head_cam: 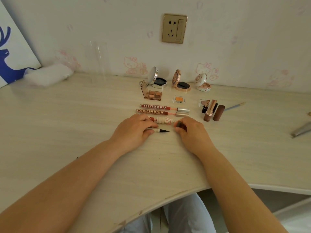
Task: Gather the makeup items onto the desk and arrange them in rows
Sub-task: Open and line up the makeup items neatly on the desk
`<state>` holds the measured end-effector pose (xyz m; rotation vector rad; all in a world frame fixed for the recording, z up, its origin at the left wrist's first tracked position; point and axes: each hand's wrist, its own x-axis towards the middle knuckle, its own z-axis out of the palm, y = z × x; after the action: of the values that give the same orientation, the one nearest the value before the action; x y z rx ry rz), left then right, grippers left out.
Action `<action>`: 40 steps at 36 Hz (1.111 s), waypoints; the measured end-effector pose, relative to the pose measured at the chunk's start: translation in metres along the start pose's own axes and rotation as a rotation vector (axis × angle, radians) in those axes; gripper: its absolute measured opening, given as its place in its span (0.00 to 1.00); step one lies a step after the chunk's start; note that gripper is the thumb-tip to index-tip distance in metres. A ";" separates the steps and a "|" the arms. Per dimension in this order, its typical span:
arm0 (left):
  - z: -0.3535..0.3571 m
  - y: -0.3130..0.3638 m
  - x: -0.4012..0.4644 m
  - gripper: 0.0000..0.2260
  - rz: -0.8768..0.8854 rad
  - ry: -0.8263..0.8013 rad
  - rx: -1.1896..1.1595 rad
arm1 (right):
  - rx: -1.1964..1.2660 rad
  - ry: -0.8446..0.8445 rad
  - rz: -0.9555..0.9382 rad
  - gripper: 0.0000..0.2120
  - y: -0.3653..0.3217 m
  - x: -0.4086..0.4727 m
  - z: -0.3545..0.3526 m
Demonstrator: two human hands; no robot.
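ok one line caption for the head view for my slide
Left hand holds an uncapped eyeliner pen, right hand its cap, before rows of open makeup on the desk.

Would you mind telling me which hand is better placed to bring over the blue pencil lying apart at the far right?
The right hand. The blue pencil lies on its side of the desk, beyond the lipsticks, while the left hand grips the eyeliner pen.

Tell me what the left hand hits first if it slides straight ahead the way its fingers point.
Likely the cream patterned tube lying just beyond the left hand, whose fingers already hold the eyeliner pen. Depth is hard to judge; they may already touch.
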<state>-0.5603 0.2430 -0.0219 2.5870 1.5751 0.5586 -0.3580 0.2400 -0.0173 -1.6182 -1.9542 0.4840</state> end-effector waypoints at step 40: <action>0.027 0.159 0.053 0.06 0.517 0.317 -0.084 | 0.369 0.556 0.198 0.05 0.091 -0.056 -0.084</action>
<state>-0.3946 0.2172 0.0055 2.9482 0.8867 1.0895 -0.2292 0.1987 -0.0159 -1.5062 -1.2252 0.3876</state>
